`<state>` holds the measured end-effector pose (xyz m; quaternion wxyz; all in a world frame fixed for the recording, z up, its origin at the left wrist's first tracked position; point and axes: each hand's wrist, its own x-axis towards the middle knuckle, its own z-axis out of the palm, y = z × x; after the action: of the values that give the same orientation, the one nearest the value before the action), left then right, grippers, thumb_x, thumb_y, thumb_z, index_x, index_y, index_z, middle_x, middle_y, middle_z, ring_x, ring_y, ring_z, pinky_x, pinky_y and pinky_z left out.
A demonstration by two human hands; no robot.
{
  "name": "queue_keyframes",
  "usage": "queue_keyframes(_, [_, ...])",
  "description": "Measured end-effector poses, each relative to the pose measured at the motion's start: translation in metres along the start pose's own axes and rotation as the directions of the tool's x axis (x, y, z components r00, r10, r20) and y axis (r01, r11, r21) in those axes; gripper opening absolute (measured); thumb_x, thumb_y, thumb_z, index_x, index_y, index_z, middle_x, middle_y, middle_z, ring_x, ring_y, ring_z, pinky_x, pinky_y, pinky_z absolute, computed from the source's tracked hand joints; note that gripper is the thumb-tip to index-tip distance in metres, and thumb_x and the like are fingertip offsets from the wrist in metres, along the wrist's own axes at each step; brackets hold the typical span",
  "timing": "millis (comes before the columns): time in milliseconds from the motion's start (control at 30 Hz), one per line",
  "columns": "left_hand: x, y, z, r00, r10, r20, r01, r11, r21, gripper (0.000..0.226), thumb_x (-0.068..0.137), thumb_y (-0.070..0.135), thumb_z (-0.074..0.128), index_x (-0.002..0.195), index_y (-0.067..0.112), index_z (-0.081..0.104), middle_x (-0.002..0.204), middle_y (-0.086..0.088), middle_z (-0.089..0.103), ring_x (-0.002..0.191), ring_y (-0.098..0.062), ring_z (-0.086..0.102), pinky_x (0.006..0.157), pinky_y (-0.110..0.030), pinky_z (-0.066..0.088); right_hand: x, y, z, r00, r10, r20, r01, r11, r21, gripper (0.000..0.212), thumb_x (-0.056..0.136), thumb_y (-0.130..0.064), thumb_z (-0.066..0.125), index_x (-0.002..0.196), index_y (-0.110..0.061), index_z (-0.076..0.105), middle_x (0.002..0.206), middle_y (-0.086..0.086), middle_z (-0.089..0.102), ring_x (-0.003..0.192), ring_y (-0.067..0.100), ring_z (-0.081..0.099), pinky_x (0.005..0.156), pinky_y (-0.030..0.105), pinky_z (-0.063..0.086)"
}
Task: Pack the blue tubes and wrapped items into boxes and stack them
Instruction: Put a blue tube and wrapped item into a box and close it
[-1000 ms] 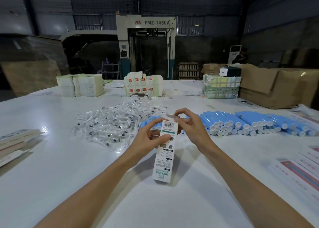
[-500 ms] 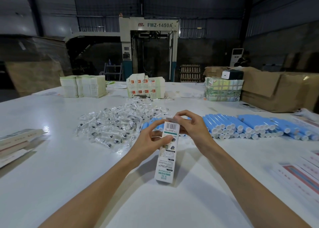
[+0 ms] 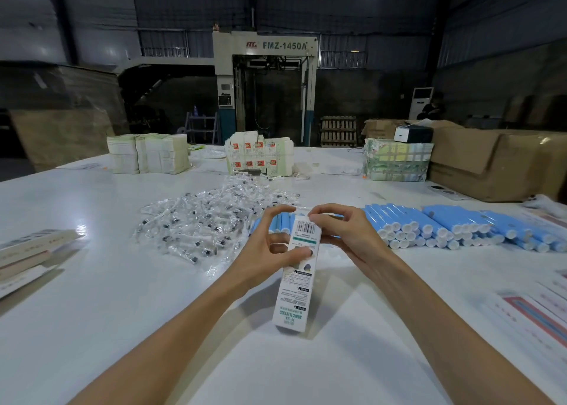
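Working the box (image 3: 294, 282) top, both hands on it.
Left hand (image 3: 264, 251) grips its middle, right fingers (image 3: 328, 210) pinch the far end; it points away from me, blue tubes (image 3: 429, 226) just beyond on the surface (image 3: 122, 297).

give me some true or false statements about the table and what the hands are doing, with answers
1. The left hand and right hand both hold one slim white box. True.
2. The blue tubes stand upright. False: they lie on their sides in rows.
3. The pile of clear wrapped items lies left of the blue tubes. True.
4. The white box's barcode is at the end nearest the person. False: it is at the far end, by the right hand.
5. The brown cartons sit at the far right of the table. True.
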<state>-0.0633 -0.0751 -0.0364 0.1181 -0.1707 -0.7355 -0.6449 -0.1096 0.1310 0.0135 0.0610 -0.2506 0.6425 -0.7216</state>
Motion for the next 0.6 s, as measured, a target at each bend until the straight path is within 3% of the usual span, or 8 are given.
queue_keyframes(100, [0.0, 0.0, 0.0, 1.0, 0.006, 0.016, -0.006, 1.0, 0.008, 0.076, 0.087, 0.033, 0.091, 0.148, 0.047, 0.048, 0.112, -0.01, 0.081, 0.101, -0.032, 0.08, 0.079, -0.04, 0.067, -0.001, 0.001, -0.003, 1.0, -0.01, 0.027, 0.01, 1.0, 0.005, 0.015, 0.097, -0.012, 0.073, 0.104, 0.001, 0.074, 0.099, 0.021, 0.078, 0.092, 0.029, 0.077, 0.077, 0.031, 0.061])
queue_keyframes(233, [-0.001, 0.001, 0.0, 1.0, 0.013, -0.001, -0.013, 1.0, -0.001, 0.071, 0.089, 0.037, 0.089, 0.149, 0.046, 0.051, 0.118, -0.005, 0.08, 0.108, -0.026, 0.078, 0.082, -0.041, 0.067, 0.0, 0.005, -0.004, 0.996, -0.033, 0.08, 0.031, 0.999, 0.021, 0.018, 0.101, -0.017, 0.068, 0.111, -0.006, 0.078, 0.108, 0.017, 0.078, 0.105, 0.031, 0.075, 0.085, 0.032, 0.061])
queue_keyframes(333, [-0.001, 0.0, -0.001, 0.998, 0.022, -0.058, -0.023, 0.999, -0.028, 0.066, 0.092, 0.03, 0.088, 0.147, 0.043, 0.053, 0.116, -0.004, 0.08, 0.109, -0.023, 0.077, 0.083, -0.044, 0.067, -0.001, 0.013, 0.005, 0.994, -0.09, 0.064, 0.094, 0.994, -0.059, 0.019, 0.1, -0.019, 0.07, 0.118, -0.015, 0.077, 0.112, 0.007, 0.079, 0.108, 0.023, 0.075, 0.087, 0.028, 0.059])
queue_keyframes(433, [-0.002, 0.001, 0.002, 0.995, -0.009, -0.095, -0.002, 0.993, -0.115, 0.054, 0.095, 0.028, 0.084, 0.141, 0.039, 0.059, 0.113, -0.008, 0.081, 0.104, -0.025, 0.079, 0.078, -0.039, 0.066, 0.0, 0.021, 0.014, 0.989, -0.147, -0.024, 0.142, 0.979, -0.15, 0.02, 0.098, -0.017, 0.074, 0.117, -0.019, 0.077, 0.11, 0.0, 0.08, 0.104, 0.018, 0.075, 0.083, 0.026, 0.057])
queue_keyframes(500, [-0.003, 0.004, 0.003, 0.991, -0.052, -0.121, 0.027, 0.98, -0.199, 0.038, 0.099, 0.035, 0.077, 0.135, 0.034, 0.065, 0.11, -0.014, 0.081, 0.098, -0.03, 0.08, 0.073, -0.033, 0.064, 0.001, 0.024, 0.015, 0.986, -0.168, -0.026, 0.162, 0.975, -0.149, 0.019, 0.097, -0.013, 0.074, 0.113, -0.021, 0.079, 0.11, -0.002, 0.08, 0.105, 0.018, 0.075, 0.084, 0.025, 0.057])
queue_keyframes(600, [-0.003, 0.007, 0.002, 0.981, -0.082, -0.174, 0.041, 0.973, -0.229, 0.033, 0.095, 0.042, 0.076, 0.125, 0.03, 0.073, 0.105, -0.024, 0.079, 0.087, -0.035, 0.076, 0.069, -0.034, 0.064, 0.0, 0.026, 0.015, 0.984, -0.177, -0.013, 0.174, 0.979, -0.107, 0.018, 0.096, -0.013, 0.074, 0.108, -0.023, 0.082, 0.111, -0.001, 0.08, 0.106, 0.019, 0.075, 0.087, 0.026, 0.059])
